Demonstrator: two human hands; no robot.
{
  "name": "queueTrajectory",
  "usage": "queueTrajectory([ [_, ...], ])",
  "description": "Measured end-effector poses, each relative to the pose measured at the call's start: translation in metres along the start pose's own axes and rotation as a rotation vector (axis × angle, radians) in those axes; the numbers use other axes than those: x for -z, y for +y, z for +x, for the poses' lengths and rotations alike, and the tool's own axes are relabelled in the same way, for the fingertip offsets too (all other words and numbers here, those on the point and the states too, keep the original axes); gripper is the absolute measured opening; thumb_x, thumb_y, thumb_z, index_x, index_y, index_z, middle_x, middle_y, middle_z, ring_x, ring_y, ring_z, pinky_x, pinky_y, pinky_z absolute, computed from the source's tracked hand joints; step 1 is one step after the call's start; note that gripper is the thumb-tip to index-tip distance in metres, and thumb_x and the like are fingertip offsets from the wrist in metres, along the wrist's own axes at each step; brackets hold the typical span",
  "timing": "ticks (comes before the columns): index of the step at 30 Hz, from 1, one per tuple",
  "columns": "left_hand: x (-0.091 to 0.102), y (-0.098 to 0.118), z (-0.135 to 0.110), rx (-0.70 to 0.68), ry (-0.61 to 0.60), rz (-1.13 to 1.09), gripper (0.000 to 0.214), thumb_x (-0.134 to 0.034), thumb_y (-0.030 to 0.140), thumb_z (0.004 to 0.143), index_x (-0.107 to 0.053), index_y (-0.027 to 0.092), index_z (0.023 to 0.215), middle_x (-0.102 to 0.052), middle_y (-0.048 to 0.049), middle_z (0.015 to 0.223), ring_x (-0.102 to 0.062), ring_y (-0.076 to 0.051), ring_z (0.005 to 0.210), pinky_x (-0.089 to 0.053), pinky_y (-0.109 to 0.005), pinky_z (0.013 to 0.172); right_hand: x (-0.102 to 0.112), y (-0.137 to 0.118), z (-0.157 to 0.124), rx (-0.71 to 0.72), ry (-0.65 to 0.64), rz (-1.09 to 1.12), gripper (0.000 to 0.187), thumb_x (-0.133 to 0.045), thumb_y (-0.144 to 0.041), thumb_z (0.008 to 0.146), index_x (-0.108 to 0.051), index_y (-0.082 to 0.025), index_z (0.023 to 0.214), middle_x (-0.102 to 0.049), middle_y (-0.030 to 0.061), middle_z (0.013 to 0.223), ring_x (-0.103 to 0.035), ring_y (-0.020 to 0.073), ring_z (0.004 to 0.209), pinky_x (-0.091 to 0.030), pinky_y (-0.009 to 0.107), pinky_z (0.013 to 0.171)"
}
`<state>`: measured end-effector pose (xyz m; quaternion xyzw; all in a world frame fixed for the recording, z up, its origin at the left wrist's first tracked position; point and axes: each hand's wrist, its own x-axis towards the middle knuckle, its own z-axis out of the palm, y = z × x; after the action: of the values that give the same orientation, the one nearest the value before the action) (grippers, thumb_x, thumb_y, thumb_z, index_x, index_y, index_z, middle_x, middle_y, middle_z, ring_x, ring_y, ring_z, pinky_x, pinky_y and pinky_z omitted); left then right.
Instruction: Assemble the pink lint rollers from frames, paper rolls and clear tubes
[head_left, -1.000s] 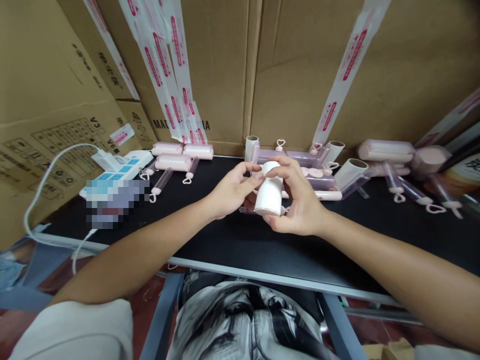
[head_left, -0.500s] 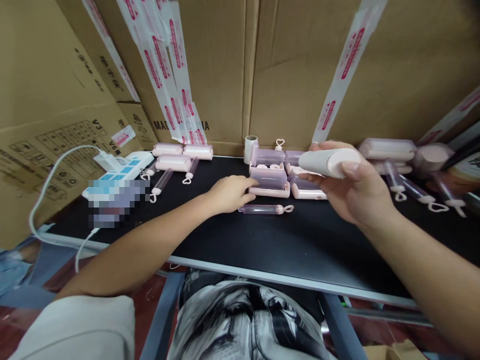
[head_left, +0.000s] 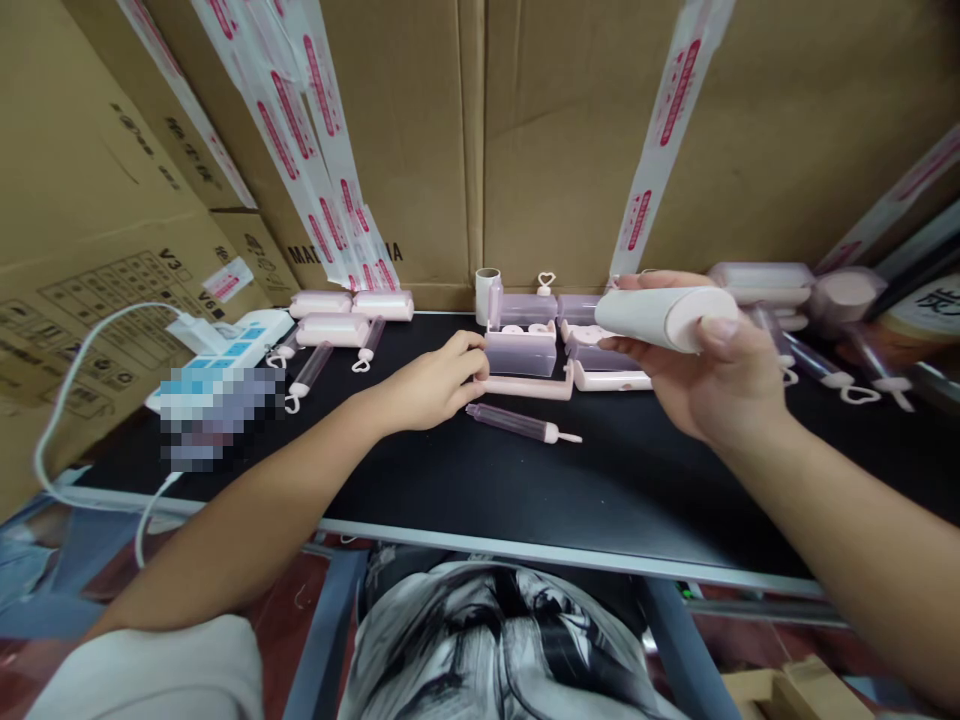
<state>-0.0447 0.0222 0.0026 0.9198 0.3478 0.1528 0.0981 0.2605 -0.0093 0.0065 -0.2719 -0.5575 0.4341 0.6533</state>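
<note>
My right hand [head_left: 720,370] is raised above the table, fingers wrapped round a white sticky lint roll [head_left: 645,315] with a pink end. My left hand [head_left: 431,380] has its fingers pinched at the left end of a pink roller frame [head_left: 529,388]. Just behind that frame lies a translucent purple cover [head_left: 521,355]. In front of it, a clear purple handle [head_left: 514,422] with a pink tip lies slanted on the black tabletop [head_left: 480,490]. More pink frame parts [head_left: 611,380] sit below my right hand, partly hidden by it.
A white cardboard tube [head_left: 487,295] stands at the back. Pink rollers [head_left: 334,328] and loose handles [head_left: 311,368] lie at the left, beside a white power strip [head_left: 225,350] with a cable. More rollers [head_left: 761,290] are at the right. Cardboard boxes [head_left: 555,150] wall the back.
The pink frame has come slightly forward, apart from the purple cover. The clear handle has turned, its tip now nearer me. My right hand still holds the roll, and the view has shifted slightly.
</note>
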Motion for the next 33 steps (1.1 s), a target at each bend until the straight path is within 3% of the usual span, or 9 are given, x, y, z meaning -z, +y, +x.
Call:
queueTrajectory([
  [3, 0.006, -0.003, -0.001, -0.048, 0.057, -0.066, 0.012, -0.051, 0.029, 0.103, -0.057, 0.02, 0.101, -0.06, -0.0105, 0.125, -0.063, -0.022, 0.107, -0.053, -0.042, 0.098, -0.001, 0.001, -0.001, 0.005, -0.007, 0.004, 0.044, -0.081, -0.055, 0.072, -0.079, -0.034, 0.11, -0.074, 0.0035, 0.119, -0.067, 0.0298, 0.109, -0.062, 0.046, 0.082],
  [6, 0.007, -0.009, -0.001, -0.064, 0.202, -0.142, 0.01, -0.06, 0.026, 0.097, -0.057, 0.02, 0.105, -0.06, -0.0065, 0.108, -0.062, -0.019, 0.094, -0.054, -0.036, 0.087, -0.003, 0.001, -0.002, 0.009, -0.003, 0.038, 0.046, -0.08, -0.053, 0.071, -0.079, -0.03, 0.11, -0.075, 0.0034, 0.118, -0.068, 0.029, 0.108, -0.063, 0.043, 0.082],
  [9, 0.004, -0.012, -0.001, -0.007, 0.367, -0.322, 0.033, -0.066, 0.022, 0.09, -0.054, 0.021, 0.121, -0.061, -0.0042, 0.106, -0.062, -0.014, 0.083, -0.054, -0.031, 0.078, -0.005, 0.001, -0.002, -0.005, -0.002, 0.062, 0.045, -0.08, -0.055, 0.07, -0.079, -0.031, 0.109, -0.075, 0.0021, 0.12, -0.069, 0.0285, 0.109, -0.064, 0.042, 0.082],
  [13, 0.003, -0.008, 0.001, 0.014, 0.511, -0.498, 0.05, -0.072, 0.02, 0.085, -0.052, 0.022, 0.131, -0.068, -0.0063, 0.112, -0.067, -0.017, 0.097, -0.054, -0.03, 0.085, -0.009, 0.0, -0.005, -0.089, -0.059, 0.08, 0.047, -0.082, -0.059, 0.069, -0.079, -0.032, 0.107, -0.074, 0.0028, 0.124, -0.069, 0.0303, 0.112, -0.064, 0.047, 0.09],
  [18, 0.008, 0.0, 0.0, -0.013, 0.505, -0.628, 0.046, -0.075, 0.029, 0.088, -0.059, 0.018, 0.13, -0.072, -0.0097, 0.117, -0.07, -0.019, 0.106, -0.056, -0.031, 0.091, -0.015, -0.003, -0.01, -0.199, -0.09, 0.095, 0.045, -0.072, -0.064, 0.08, -0.077, -0.031, 0.11, -0.076, 0.0053, 0.123, -0.073, 0.0327, 0.11, -0.063, 0.056, 0.097],
  [22, 0.006, 0.005, 0.0, -0.1, 0.506, -0.75, 0.045, -0.075, 0.038, 0.093, -0.062, 0.018, 0.13, -0.071, -0.0119, 0.126, -0.071, -0.021, 0.111, -0.059, -0.034, 0.096, -0.016, -0.002, -0.009, -0.43, -0.166, 0.173, 0.058, -0.057, -0.075, 0.087, -0.074, -0.026, 0.113, -0.08, 0.0098, 0.117, -0.078, 0.035, 0.101, -0.064, 0.057, 0.089],
  [27, 0.001, 0.018, 0.007, -0.12, 0.546, -0.85, 0.051, -0.073, 0.047, 0.095, -0.058, 0.022, 0.137, -0.07, -0.0118, 0.129, -0.075, -0.022, 0.103, -0.065, -0.033, 0.085, -0.012, 0.005, -0.004, -0.646, -0.306, 0.246, 0.082, -0.042, -0.09, 0.085, -0.072, -0.021, 0.117, -0.082, 0.0159, 0.101, -0.079, 0.0359, 0.082, -0.066, 0.052, 0.066],
  [30, -0.002, 0.025, 0.012, -0.101, 0.521, -0.898, 0.052, -0.069, 0.049, 0.097, -0.054, 0.023, 0.14, -0.07, -0.0118, 0.128, -0.076, -0.022, 0.098, -0.065, -0.03, 0.072, -0.012, 0.01, -0.003, -0.655, -0.357, 0.245, 0.084, -0.038, -0.093, 0.085, -0.07, -0.021, 0.116, -0.081, 0.0155, 0.099, -0.078, 0.033, 0.073, -0.064, 0.046, 0.056],
  [33, -0.005, 0.029, 0.015, -0.103, 0.508, -0.912, 0.05, -0.066, 0.05, 0.099, -0.053, 0.023, 0.139, -0.071, -0.0111, 0.124, -0.076, -0.021, 0.092, -0.064, -0.031, 0.069, -0.015, 0.013, -0.005, -0.652, -0.422, 0.208, 0.085, -0.034, -0.093, 0.087, -0.069, -0.021, 0.116, -0.081, 0.015, 0.094, -0.077, 0.0318, 0.068, -0.063, 0.044, 0.052],
])
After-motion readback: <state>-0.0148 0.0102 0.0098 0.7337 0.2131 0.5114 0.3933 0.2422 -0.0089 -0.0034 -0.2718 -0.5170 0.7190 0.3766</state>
